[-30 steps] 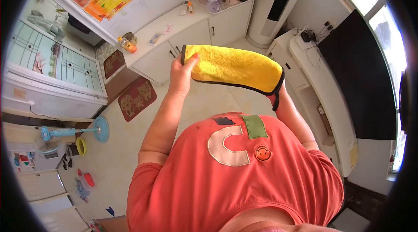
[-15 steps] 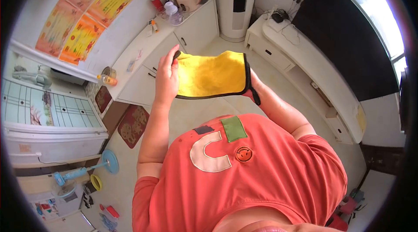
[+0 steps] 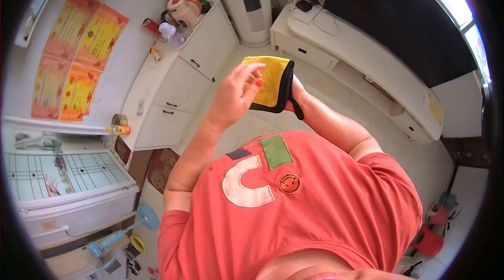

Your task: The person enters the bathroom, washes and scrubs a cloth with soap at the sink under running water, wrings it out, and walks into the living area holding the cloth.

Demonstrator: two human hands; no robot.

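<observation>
A yellow cloth (image 3: 272, 81) with black edging is folded into a small, roughly square shape in front of my chest. My right hand (image 3: 297, 90) holds it from the right side, with most of the fingers hidden behind it. A black loop hangs at its lower right corner. Over the left part of the cloth is my left hand (image 3: 239, 91), its fingers bent and a gap showing between thumb and fingers. Whether the fingertips touch the cloth is hard to tell.
A white cabinet (image 3: 176, 88) with a kettle (image 3: 185, 11) and a bottle (image 3: 170, 33) stands at the upper left. A low white TV cabinet (image 3: 362, 64) runs along the right. A blue fan (image 3: 148, 217) stands at the lower left.
The cloth, earlier spread wide between both hands, is now folded to a narrower shape. My left hand has moved right across it, its grip loosened. The view has turned rightward.
</observation>
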